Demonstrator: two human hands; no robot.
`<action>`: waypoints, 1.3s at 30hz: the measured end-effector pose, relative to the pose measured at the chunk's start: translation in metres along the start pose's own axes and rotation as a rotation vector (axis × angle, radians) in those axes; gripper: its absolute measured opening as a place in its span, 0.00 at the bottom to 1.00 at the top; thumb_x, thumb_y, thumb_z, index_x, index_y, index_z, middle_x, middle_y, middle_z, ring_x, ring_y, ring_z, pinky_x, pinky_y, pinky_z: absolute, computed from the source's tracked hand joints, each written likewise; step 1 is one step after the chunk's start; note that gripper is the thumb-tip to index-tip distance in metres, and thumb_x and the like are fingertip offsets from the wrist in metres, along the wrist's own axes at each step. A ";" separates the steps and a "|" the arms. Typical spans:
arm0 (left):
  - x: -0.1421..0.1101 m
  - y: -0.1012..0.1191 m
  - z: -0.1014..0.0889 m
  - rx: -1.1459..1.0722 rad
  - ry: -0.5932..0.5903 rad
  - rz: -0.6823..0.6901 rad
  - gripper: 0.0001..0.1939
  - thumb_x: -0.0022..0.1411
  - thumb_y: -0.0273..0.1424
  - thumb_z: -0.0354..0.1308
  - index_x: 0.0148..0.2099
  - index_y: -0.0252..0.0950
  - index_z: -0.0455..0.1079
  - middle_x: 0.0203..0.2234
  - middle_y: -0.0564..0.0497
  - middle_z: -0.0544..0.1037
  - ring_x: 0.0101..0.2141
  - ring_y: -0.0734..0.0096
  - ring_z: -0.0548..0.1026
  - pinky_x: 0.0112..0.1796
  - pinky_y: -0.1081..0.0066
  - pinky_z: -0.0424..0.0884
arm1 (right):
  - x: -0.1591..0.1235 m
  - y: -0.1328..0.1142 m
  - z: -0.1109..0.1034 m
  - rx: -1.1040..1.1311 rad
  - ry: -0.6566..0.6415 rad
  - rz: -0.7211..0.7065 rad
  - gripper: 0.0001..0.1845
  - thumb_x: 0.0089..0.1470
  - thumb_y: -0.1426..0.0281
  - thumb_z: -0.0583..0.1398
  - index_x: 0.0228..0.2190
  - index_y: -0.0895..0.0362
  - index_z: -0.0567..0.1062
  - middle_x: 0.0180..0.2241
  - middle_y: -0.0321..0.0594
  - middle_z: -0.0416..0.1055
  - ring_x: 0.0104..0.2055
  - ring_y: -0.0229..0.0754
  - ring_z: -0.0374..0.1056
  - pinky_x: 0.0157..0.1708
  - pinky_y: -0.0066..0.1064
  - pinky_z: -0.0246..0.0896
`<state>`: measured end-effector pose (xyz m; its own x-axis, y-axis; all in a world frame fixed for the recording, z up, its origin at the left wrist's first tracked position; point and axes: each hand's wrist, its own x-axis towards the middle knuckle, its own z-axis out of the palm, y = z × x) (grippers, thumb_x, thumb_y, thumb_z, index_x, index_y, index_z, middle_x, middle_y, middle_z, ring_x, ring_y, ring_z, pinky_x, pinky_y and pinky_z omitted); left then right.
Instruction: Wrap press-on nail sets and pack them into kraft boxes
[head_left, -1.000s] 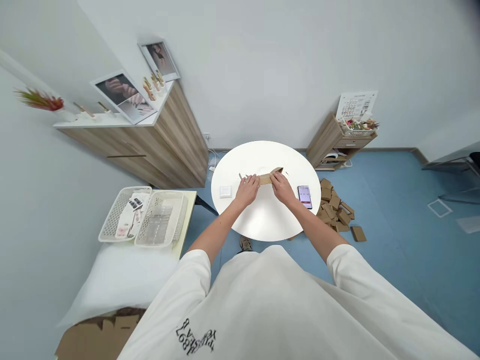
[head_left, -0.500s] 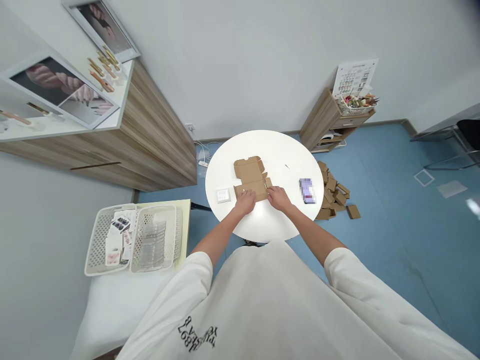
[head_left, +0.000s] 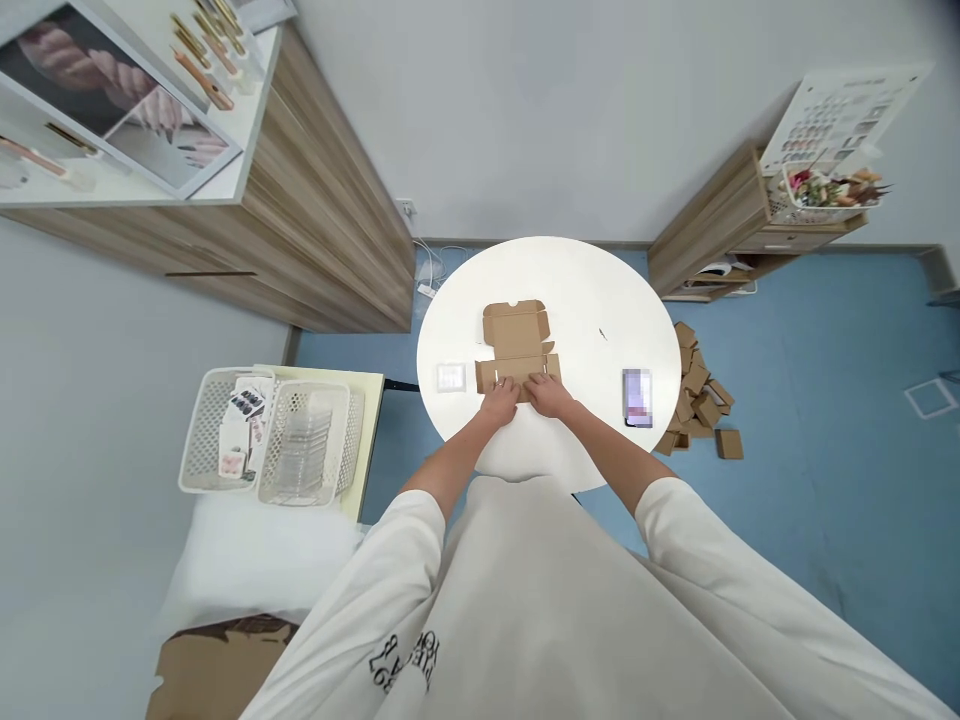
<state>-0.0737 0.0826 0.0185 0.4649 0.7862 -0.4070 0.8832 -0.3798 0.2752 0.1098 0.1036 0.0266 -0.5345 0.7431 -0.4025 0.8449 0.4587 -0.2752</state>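
Observation:
A partly unfolded brown cardboard box (head_left: pixel 520 335) lies on the round white table (head_left: pixel 592 280), its lid panel spread away from me. My left hand (head_left: pixel 501 400) grips the near edge of the box, fingers bent over the cardboard. Close beside it, my right hand (head_left: pixel 550 394) holds the same near panel, its fingers curled onto the board. The fingertips are small and partly hidden. To the left of the box rests a flat clear case (head_left: pixel 451 377). A phone (head_left: pixel 638 397) with a blurred screen lies to the right.
A thin dark tool (head_left: pixel 603 334) sits on the table. Brown boxes (head_left: pixel 697 395) are heaped on the floor at the right. At the left, one white basket (head_left: pixel 196 440) holds printed cards and another (head_left: pixel 343 440) holds stacked clear cases. A wooden cabinet (head_left: pixel 330 220) stands behind.
My right hand has come inward, nearer my left, onto the near panel. The box now lies squarer to me, with its side flap turned outward. The camera view has shifted.

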 end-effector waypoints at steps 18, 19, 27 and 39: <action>0.015 0.011 0.005 -0.005 -0.036 -0.055 0.30 0.60 0.28 0.58 0.64 0.36 0.56 0.59 0.34 0.64 0.57 0.47 0.65 0.55 0.52 0.59 | -0.034 0.044 0.006 0.035 -0.057 0.344 0.29 0.65 0.61 0.50 0.64 0.58 0.57 0.62 0.57 0.61 0.61 0.56 0.59 0.56 0.44 0.49; 0.012 0.011 0.006 -0.005 -0.050 -0.045 0.30 0.60 0.28 0.59 0.63 0.36 0.56 0.59 0.35 0.64 0.57 0.47 0.66 0.55 0.53 0.59 | -0.038 0.041 0.007 0.038 -0.067 0.350 0.29 0.65 0.61 0.51 0.64 0.59 0.57 0.61 0.57 0.62 0.61 0.56 0.59 0.56 0.43 0.49; -0.002 0.014 0.016 -0.011 -0.006 -0.011 0.20 0.64 0.20 0.49 0.58 0.33 0.63 0.51 0.37 0.72 0.54 0.52 0.68 0.53 0.58 0.61 | -0.062 0.026 0.015 0.100 -0.120 0.355 0.26 0.66 0.70 0.49 0.63 0.61 0.57 0.54 0.56 0.68 0.55 0.54 0.64 0.52 0.40 0.54; -0.002 0.007 0.026 -0.079 0.028 0.025 0.22 0.65 0.19 0.47 0.60 0.31 0.62 0.51 0.36 0.71 0.54 0.53 0.69 0.54 0.58 0.63 | 0.018 0.024 -0.031 0.111 0.207 0.515 0.21 0.64 0.69 0.51 0.55 0.55 0.71 0.61 0.53 0.60 0.60 0.59 0.57 0.55 0.47 0.55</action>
<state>-0.0667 0.0654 -0.0013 0.4841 0.7908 -0.3746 0.8631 -0.3612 0.3530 0.1215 0.1435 0.0401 -0.0297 0.9427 -0.3324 0.9825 -0.0337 -0.1834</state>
